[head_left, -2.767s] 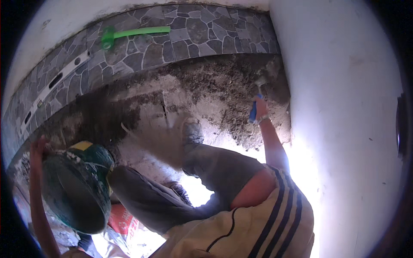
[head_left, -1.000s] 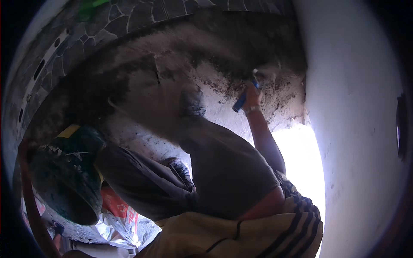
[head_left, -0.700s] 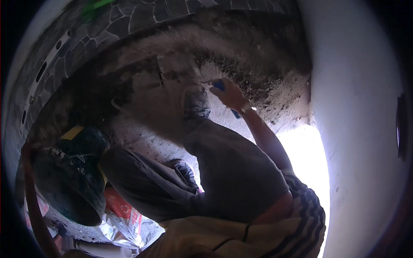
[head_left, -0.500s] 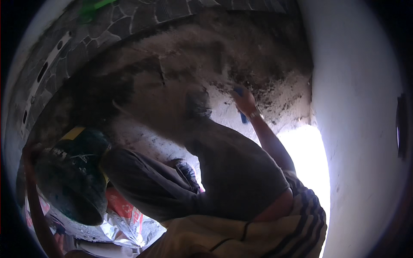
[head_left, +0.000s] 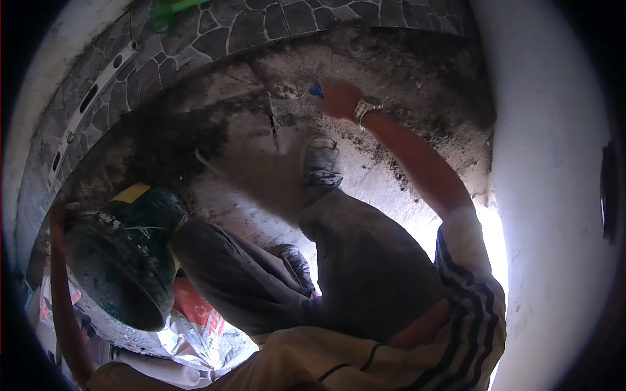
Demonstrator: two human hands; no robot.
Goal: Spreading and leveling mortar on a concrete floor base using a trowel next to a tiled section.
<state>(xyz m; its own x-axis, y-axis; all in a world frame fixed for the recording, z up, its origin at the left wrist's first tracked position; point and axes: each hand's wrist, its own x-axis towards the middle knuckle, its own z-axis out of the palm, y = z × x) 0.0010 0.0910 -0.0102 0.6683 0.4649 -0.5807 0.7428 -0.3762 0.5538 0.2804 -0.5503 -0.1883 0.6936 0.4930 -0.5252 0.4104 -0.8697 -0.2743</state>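
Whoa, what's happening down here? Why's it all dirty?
A person with bent knees is reaching over a rough floor with dirt on it. The right grip is closed around a blue tool, mostly hidden by the fingers. The left grip is by a tilted green bucket. A green mallet and a long level lie on stone-patterned tiles. I can't tell why it's dirty.
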